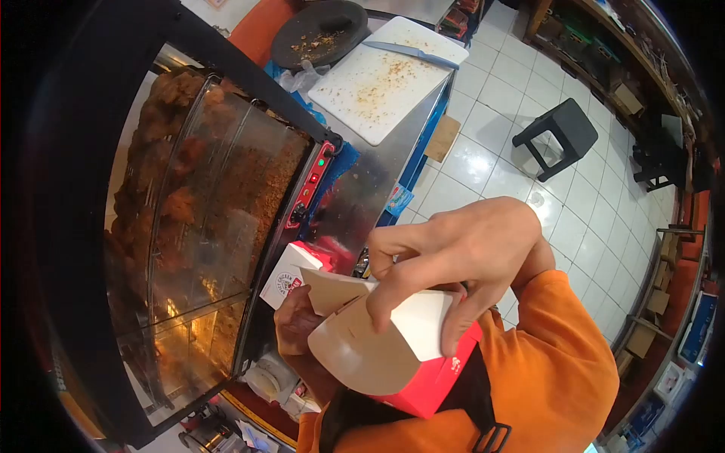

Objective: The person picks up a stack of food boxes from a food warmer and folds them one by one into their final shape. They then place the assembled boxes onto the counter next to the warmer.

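Observation:
A red and white cardboard box (430,385) with raised flaps is held close to the orange-sleeved body. My right hand (461,264) reaches over its top from the right, thumb and fingers pinching a white flap. On the left side, my left hand (297,321) grips the box's edge near a pale upright flap, its fingers partly hidden. The inside of the box is mostly out of sight. Just beyond my left hand stands another white and red box (285,276), beside the glass warmer.
A glass warmer (219,189) holding fried food fills the left. Behind lie a white cutting board (389,79) with a knife (411,53) and a dark round pan (317,34) on a metal counter (362,177). A black stool (563,132) stands on the tiled floor.

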Available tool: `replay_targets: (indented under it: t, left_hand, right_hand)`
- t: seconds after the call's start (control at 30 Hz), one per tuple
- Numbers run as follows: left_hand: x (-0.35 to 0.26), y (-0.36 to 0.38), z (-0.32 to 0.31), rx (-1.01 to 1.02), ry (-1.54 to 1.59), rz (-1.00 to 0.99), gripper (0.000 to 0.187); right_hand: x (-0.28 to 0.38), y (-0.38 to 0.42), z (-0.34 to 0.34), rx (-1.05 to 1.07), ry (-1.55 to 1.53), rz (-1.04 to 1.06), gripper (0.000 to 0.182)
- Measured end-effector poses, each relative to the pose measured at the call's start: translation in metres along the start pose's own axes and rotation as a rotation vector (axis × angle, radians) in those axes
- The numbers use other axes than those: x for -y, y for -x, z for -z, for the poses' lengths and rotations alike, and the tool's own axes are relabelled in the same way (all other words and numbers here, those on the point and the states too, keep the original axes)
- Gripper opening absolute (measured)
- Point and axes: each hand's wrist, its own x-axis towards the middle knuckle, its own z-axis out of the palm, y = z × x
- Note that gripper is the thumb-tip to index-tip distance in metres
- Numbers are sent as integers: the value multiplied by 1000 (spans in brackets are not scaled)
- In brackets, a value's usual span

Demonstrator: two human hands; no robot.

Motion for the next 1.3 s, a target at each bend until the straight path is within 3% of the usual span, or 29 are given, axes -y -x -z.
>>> replay_targets:
  t: [0.13, 0.23, 0.27, 0.33, 0.4, 0.5, 0.57, 0.63, 0.67, 0.73, 0.87, 0.97, 1.03, 1.17, 1.23, 1.3]
  left_hand:
    - [-48, 0, -3, -151, -201, -73, 53]
    - [-134, -8, -68, -403, -292, -373, 48]
    - [-149, -11, -61, -45, -354, -422, 46]
    - [-171, -12, -63, 294, -403, -459, 44]
    - [-184, -15, -95, 458, -660, -127, 37]
    - [-167, -33, -97, 523, -635, 15, 31]
    - [-163, -45, -100, 494, -537, 19, 26]
    - [-151, -51, -96, 640, -437, -81, 25]
    - [-150, -53, -94, 632, -436, -81, 25]
    - [-148, -57, -91, 776, -370, 162, 24]
    - [-135, -56, -89, 800, -273, 183, 24]
    - [-128, -53, -93, 706, -162, 76, 28]
    - [-125, -57, -95, 765, -230, -54, 33]
    - [-116, -61, -98, 866, -290, -13, 35]
    - [-113, -64, -101, 781, -338, -262, 36]
    - [-113, -65, -100, 816, -284, -212, 35]
  right_hand:
    - [-9, -2, 6, 78, -58, 13, 51]
    - [-3, -2, 9, 132, 28, -114, 49]
    - [-6, -4, 4, 58, 70, -105, 42]
    - [-5, -9, 1, 3, 101, -95, 37]
    - [6, -13, 5, 54, 186, -239, 39]
    - [6, -11, 7, 79, 207, -271, 37]
    - [10, -12, 6, 80, 220, -321, 38]
    - [11, -13, 5, 91, 237, -367, 39]
    - [9, -13, 4, 59, 256, -357, 40]
    - [6, -12, 4, 26, 274, -344, 41]
    - [-1, 4, 4, -182, 245, -449, 47]
    - [-2, 9, 8, -226, 185, -476, 54]
    - [-9, 10, 9, -132, 251, -251, 54]
    - [0, -2, 11, 135, 318, -293, 44]
    - [-3, -5, 8, 110, 254, -280, 44]
    - [-4, -6, 9, 106, 252, -241, 40]
